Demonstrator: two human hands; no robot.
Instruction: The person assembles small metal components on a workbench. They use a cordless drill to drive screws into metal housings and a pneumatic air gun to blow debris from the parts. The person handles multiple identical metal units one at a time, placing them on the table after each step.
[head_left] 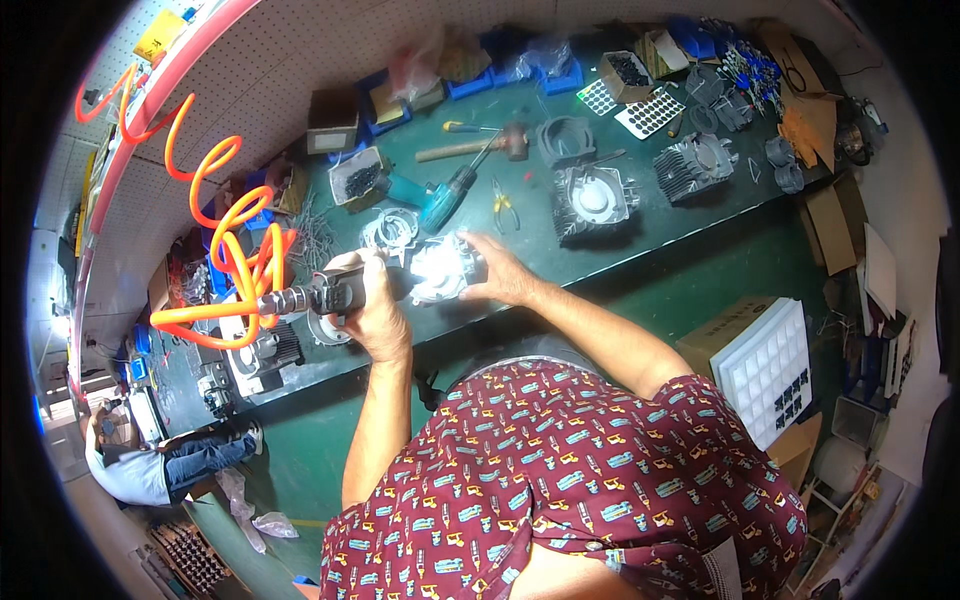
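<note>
My left hand (378, 318) is closed round a dark air tool (342, 290), held roughly level at the bench's near edge. A metal fitting at the tool's left end joins an orange coiled air hose (205, 314). Its right end points at a metal housing (447, 272), so brightly lit that its detail is washed out. My right hand (506, 276) grips the housing from the right, fingers along its far side. Glare hides whether the tool's tip touches it. Just beyond lie a ring-shaped metal part (390, 229) and a teal power drill (440, 203).
A hammer (475, 148), yellow-handled pliers (505, 207) and a box of small black parts (358, 178) lie farther back. Finned grey housings (594, 205) stand to the right. Blue bins (470, 84) line the wall. Another person (150, 468) sits at the far left.
</note>
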